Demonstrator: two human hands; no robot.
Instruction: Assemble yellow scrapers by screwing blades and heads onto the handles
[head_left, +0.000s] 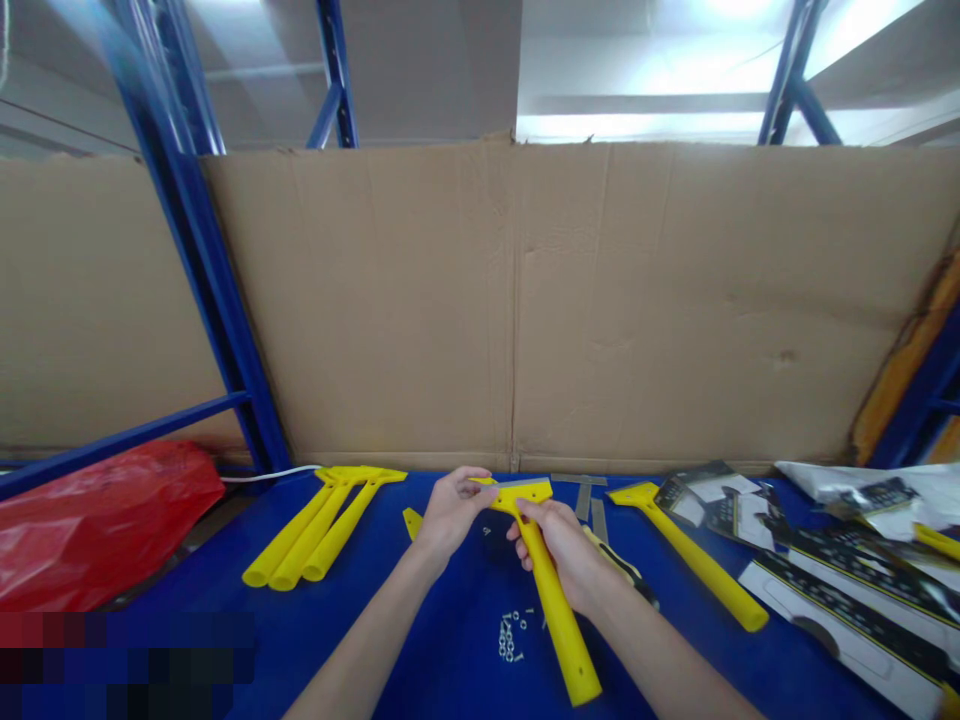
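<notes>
A yellow scraper (553,605) with a long round handle is between my hands, its wide head pointing away from me. My right hand (559,545) is wrapped around its neck just below the head, thumb on top. With fingers closed, my left hand (452,510) pinches the left end of the head, where a thin metal strip (523,484) lies along the top edge. Beyond and beside my left hand, part of another yellow piece (412,522) shows. Small screws and nuts (510,637) are scattered on the blue tabletop (450,640) under the scraper.
Several yellow scrapers (319,530) lie grouped at left, near a red plastic bag (142,520). Flat metal strips (585,495) and a yellow-black tool (619,562) lie behind my right hand. Right of them are another scraper (705,565) and printed packages (847,620). Cardboard (510,300) walls the back.
</notes>
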